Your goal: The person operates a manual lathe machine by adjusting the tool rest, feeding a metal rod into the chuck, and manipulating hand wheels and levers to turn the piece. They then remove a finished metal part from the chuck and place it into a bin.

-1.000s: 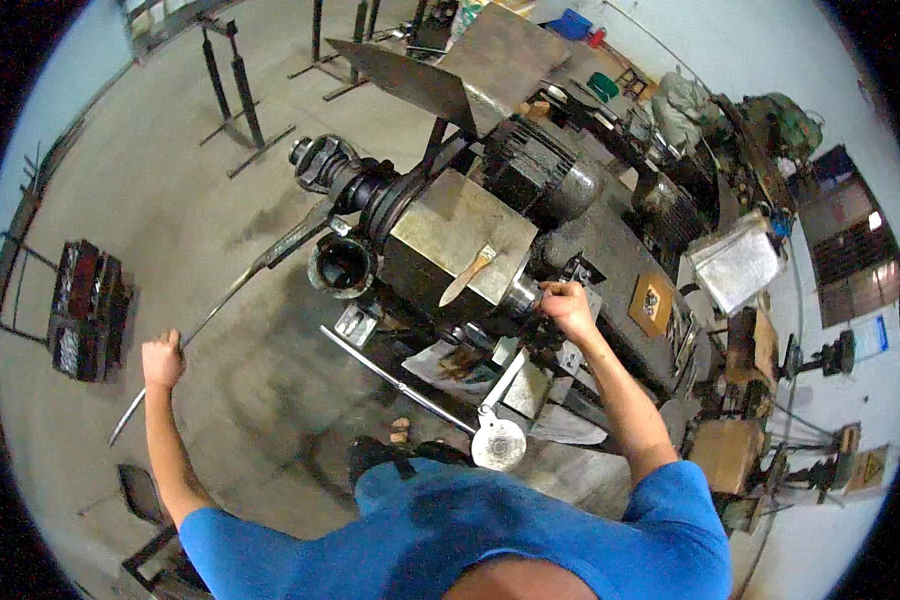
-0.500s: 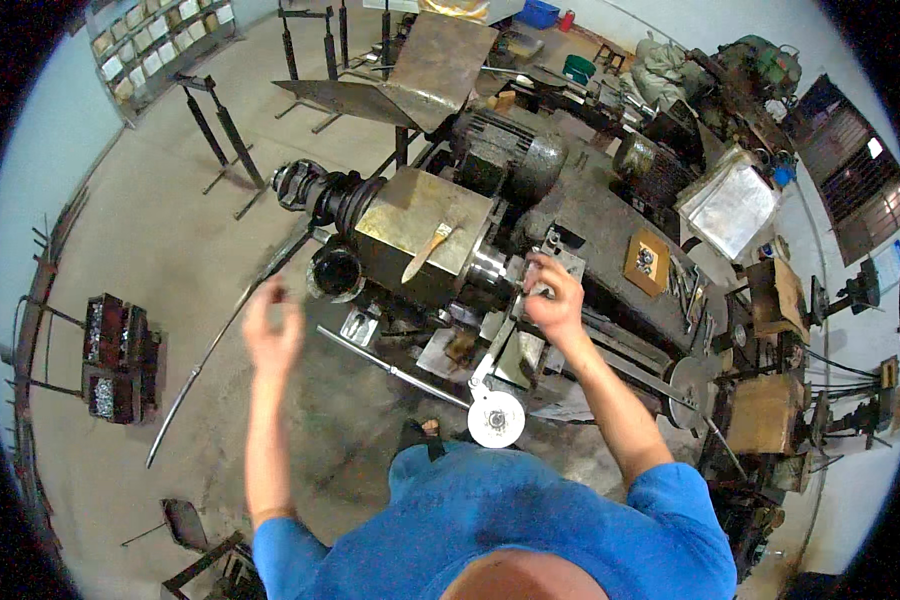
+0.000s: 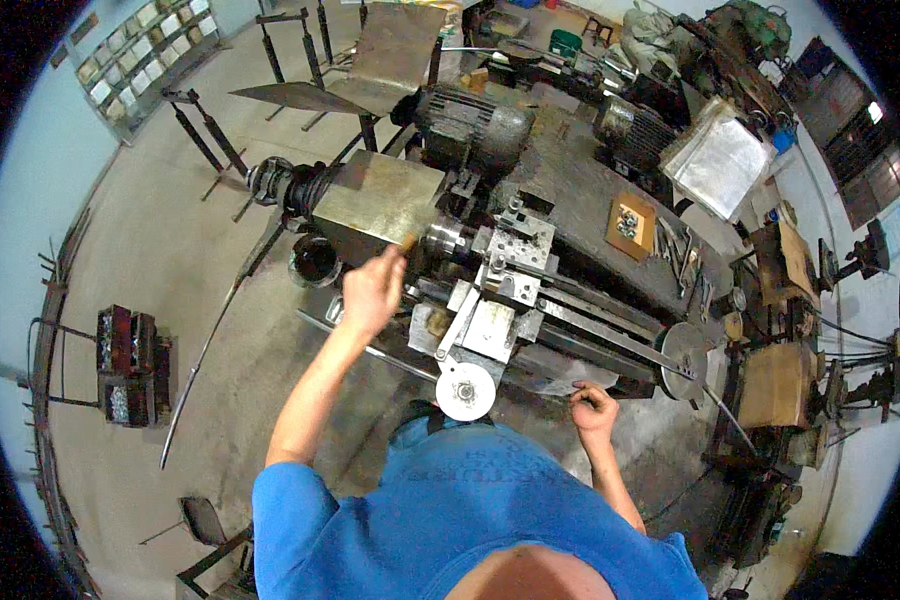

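Observation:
My left hand (image 3: 372,293) is closed round a paintbrush (image 3: 410,241), held just above the front edge of the lathe's headstock cover (image 3: 382,196). The brush's brown end is smeared by motion and points toward the shiny chuck (image 3: 449,240). Right of the chuck sits the carriage with its tool post (image 3: 515,245). In front of the carriage is a round pale handwheel (image 3: 465,391). My right hand (image 3: 595,411) hangs to the right of that wheel, off the machine, its fingers curled in toward the thumb. Whether anything small is inside them I cannot make out.
A motor (image 3: 475,128) stands behind the headstock. An open carton of small metal parts (image 3: 630,227) and several hand tools (image 3: 678,250) lie on the bench behind the bed. A long thin rod (image 3: 205,365) slopes down at the left. Bins of metal pieces (image 3: 120,365) stand farther left.
The paintbrush, lying on the headstock cover before, is now in my left hand, which moved right and up. My right hand left the tool post and came down toward me. The view shifted.

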The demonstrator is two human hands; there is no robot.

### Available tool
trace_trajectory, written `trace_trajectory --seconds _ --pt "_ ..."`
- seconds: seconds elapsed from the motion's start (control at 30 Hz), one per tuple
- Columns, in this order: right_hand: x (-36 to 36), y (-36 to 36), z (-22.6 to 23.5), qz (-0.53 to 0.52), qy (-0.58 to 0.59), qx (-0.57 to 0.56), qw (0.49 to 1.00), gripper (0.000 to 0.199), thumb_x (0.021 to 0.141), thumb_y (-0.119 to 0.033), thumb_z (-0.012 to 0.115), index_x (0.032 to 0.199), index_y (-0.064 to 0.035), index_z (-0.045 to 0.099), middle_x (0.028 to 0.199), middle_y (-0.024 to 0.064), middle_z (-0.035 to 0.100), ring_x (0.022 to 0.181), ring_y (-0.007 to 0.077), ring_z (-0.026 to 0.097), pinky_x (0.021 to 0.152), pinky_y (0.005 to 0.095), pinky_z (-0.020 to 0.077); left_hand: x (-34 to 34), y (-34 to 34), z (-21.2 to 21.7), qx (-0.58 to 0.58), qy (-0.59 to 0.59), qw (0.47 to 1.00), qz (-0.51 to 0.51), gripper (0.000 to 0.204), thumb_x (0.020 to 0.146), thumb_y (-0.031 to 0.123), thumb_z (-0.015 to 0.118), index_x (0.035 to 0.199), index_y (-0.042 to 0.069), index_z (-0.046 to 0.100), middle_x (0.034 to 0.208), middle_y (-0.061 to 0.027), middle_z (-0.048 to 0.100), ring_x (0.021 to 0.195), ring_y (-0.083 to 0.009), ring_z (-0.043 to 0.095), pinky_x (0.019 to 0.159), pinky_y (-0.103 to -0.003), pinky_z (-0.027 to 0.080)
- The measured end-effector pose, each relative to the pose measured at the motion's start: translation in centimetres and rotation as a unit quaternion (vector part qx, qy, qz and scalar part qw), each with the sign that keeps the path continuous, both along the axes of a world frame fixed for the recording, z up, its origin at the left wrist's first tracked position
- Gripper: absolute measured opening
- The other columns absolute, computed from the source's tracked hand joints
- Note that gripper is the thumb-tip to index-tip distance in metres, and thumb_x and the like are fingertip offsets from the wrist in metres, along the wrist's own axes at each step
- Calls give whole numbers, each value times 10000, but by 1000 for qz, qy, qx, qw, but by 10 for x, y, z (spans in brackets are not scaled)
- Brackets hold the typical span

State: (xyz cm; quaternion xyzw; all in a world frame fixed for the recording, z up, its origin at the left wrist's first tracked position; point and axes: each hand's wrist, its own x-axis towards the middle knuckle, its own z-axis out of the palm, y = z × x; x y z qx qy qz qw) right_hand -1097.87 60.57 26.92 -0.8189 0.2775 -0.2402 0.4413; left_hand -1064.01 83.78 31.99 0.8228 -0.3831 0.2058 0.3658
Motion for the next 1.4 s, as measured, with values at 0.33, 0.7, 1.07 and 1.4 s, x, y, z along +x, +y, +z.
trace_trajectory --seconds 0.33,0.7,1.07,1.4 --pt "-5 1 0 -15 -6 59 998 127 577 4 478 643 13 586 823 120 632 839 195 588 773 300 439 -31 -67 -32 74 55 995 -24 207 816 181 546 940 38 628 632 -156 577 540 -310 575 486 -411 460" --pt "-6 14 1 -9 21 50 998 134 557 -5 533 668 -2 608 797 115 631 806 197 600 750 282 453 -21 -6 9 -28 18 998 -56 169 798 143 569 908 25 617 635 -151 578 540 -303 578 479 -388 450" --pt "15 25 5 2 59 56 997 143 565 -72 555 679 4 597 819 122 633 798 211 606 732 284 458 52 41 26 140 81 980 117 465 836 392 517 1204 113 477 762 -157 620 683 -348 596 571 -409 461" --pt "0 40 16 -58 127 20 990 123 592 -35 561 702 6 596 793 123 634 730 204 617 688 276 466 65 196 -229 102 432 849 285 421 717 171 606 1091 -13 544 932 -211 615 864 -303 604 735 -363 478"
